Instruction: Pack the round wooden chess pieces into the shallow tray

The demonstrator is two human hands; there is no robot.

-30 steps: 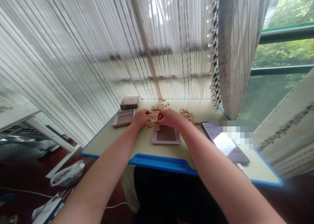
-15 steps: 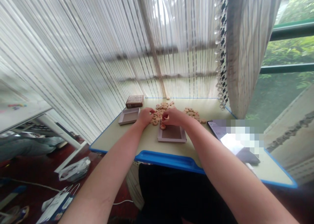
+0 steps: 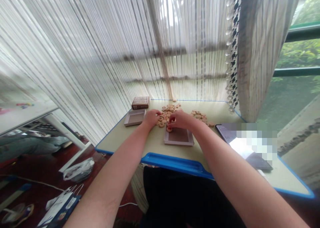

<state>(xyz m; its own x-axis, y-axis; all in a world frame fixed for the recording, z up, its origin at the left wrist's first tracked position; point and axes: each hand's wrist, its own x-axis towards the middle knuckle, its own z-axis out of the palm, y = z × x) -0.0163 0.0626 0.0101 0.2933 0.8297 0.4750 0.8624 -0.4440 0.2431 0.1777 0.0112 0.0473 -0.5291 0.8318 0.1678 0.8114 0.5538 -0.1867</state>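
Round wooden Chinese chess pieces (image 3: 172,108) lie in a loose pile on the small table. My right hand (image 3: 181,119) reaches over the left side of an open shallow box tray (image 3: 179,142), its thumb and fingers pinched on a chess piece (image 3: 169,129) at the tray's left inner corner. At the left edge of the pile is my left hand (image 3: 150,118), fingers curled together at the pieces; what they grip, if anything, is too small to make out. A second shallow tray (image 3: 135,119) sits just left of that hand.
A brown printed box (image 3: 140,102) stands at the back left. More pieces (image 3: 199,115) form a group right of my right hand. A phone (image 3: 243,146) lies at the right. The table (image 3: 120,139) has a blue rim, with a curtain (image 3: 112,38) behind it.
The view has shifted slightly, so everything sits a little further right. My right fingertips have come down closer onto the piece in the tray. My left hand stays by the pile.
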